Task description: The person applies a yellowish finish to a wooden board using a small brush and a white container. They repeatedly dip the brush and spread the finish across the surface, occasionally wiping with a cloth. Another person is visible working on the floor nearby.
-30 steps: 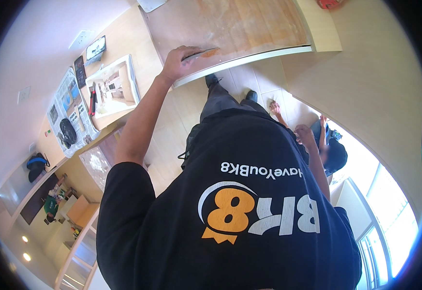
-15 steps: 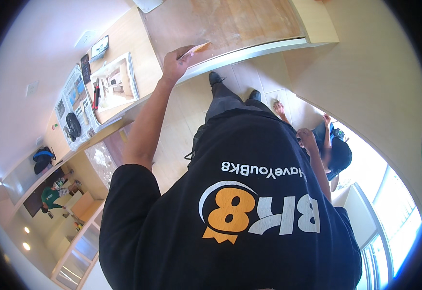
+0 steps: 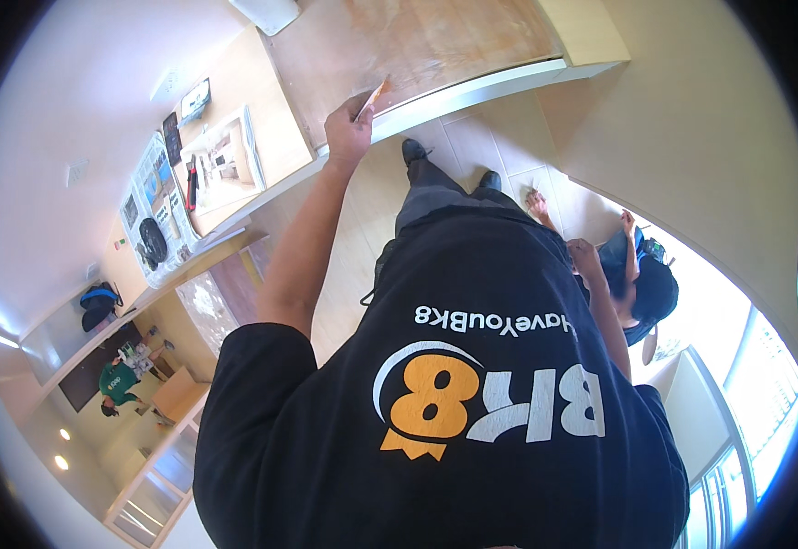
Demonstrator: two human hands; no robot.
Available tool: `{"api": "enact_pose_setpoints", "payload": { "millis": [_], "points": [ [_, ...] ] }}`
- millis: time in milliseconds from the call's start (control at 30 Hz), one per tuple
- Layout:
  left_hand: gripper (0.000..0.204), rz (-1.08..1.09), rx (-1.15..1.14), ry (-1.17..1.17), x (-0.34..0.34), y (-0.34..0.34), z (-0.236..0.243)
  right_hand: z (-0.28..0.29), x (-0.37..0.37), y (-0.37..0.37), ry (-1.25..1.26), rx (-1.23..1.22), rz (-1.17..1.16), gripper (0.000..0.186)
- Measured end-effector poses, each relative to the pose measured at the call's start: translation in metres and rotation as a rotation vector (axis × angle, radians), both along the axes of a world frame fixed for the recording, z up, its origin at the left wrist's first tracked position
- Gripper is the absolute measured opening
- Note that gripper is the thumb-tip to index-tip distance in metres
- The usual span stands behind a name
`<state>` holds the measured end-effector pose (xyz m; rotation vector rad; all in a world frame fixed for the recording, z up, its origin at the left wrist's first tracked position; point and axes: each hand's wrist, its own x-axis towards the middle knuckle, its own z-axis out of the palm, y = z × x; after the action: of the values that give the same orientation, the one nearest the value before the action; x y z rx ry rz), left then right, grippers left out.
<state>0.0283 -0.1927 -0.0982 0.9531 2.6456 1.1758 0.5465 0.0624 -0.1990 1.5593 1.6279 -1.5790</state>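
Fingers (image 3: 351, 117) pinching thin, perhaps wooden strip (image 3: 370, 98)

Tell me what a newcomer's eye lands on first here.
A black T-shirt with an orange and white print fills the lower middle. Above it, the left hand holds a thin orange tool against a scraped wooden panel. At right, another person crouches on the floor.

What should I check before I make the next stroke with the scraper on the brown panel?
1. Left hand closed around the scraper: ok.
2. Scraper at the lower edge of the brown panel: ok.
3. Blade flat against the panel: cannot tell.
4. Right hand empty: cannot tell.
5. Crouching person well away from the scraper: ok.
6. Both shoes on the floor: ok.
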Motion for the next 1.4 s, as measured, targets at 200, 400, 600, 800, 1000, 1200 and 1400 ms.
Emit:
{"api": "enact_pose_setpoints", "payload": {
  "millis": [200, 400, 600, 800, 1000, 1200, 1400],
  "points": [
    [0.027, 0.018, -0.06, -0.011, 0.004, 0.007, 0.005, -0.002, 0.007, -0.01, -0.007, 0.018, -0.022, 0.024],
    [0.026, 0.013, -0.039, -0.022, 0.012, 0.025, 0.001, -0.016, 0.021, -0.026, 0.049, 0.002, -0.13, 0.022],
    [0.027, -0.031, -0.067, 0.09, 0.016, 0.039, -0.003, -0.017, 0.034, -0.041, 0.208, 0.144, -0.011, 0.022],
    [0.028, -0.049, -0.128, 0.112, 0.022, 0.052, 0.001, -0.009, 0.028, -0.049, 0.07, 0.114, -0.068, 0.024],
    [0.029, -0.014, -0.136, 0.065, 0.027, 0.062, 0.004, -0.015, 0.028, -0.048, 0.08, 0.096, -0.094, 0.026],
    [0.032, -0.094, -0.136, 0.148, 0.03, 0.072, 0.003, -0.026, 0.034, -0.058, 0.086, 0.055, -0.201, 0.026],
    [0.033, -0.112, -0.164, 0.106, 0.034, 0.089, 0.006, -0.04, 0.045, -0.073, 0.126, 0.098, -0.121, 0.028]
  ]
}}
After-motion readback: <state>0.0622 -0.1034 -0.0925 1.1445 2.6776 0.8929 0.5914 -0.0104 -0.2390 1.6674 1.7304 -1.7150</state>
